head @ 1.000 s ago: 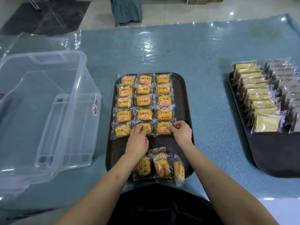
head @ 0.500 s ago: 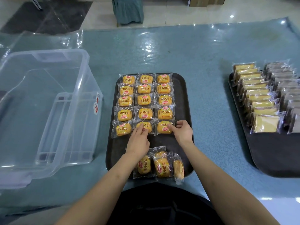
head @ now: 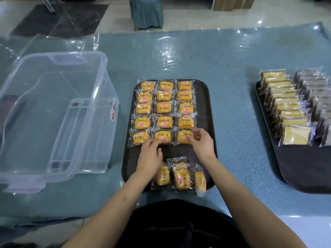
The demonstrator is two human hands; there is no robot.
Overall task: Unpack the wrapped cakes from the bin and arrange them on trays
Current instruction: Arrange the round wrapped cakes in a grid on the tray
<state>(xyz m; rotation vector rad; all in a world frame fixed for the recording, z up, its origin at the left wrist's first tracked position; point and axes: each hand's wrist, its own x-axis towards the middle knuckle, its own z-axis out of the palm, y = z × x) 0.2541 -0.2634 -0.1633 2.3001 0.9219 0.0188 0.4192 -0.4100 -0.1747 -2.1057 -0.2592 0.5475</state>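
This looks like a shop or canteen back room. A long table (head: 232, 56) has a blue cloth under clear plastic film, dark serving trays (head: 206, 104) carry rows of wrapped cakes (head: 163, 108), and the floor (head: 188, 17) is glossy tile.

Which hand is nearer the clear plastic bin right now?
Left. The left hand is over the near part of the black tray, on the side toward the clear plastic bin. The right hand is farther over, at the tray's right side.
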